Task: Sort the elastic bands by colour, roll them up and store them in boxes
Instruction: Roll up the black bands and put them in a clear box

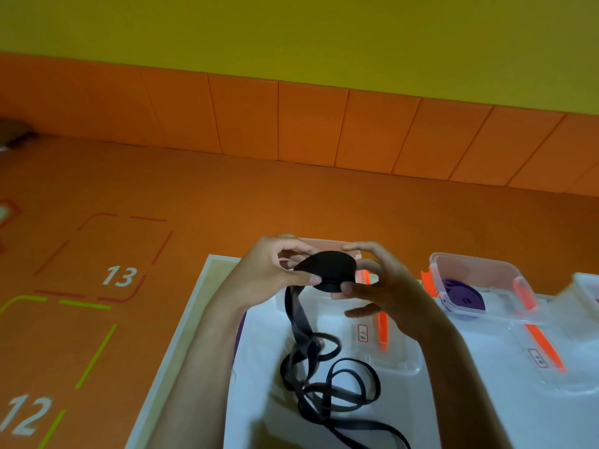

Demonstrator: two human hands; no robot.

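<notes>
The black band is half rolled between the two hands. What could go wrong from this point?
1. The loose tail lies in crossed loops on the table; it may knot or snag while feeding in.
2. Only the fingers of the left hand and right hand hold the black roll; it could slip and unwind.
3. The open box on the right already holds a purple band; black does not belong there.
</notes>
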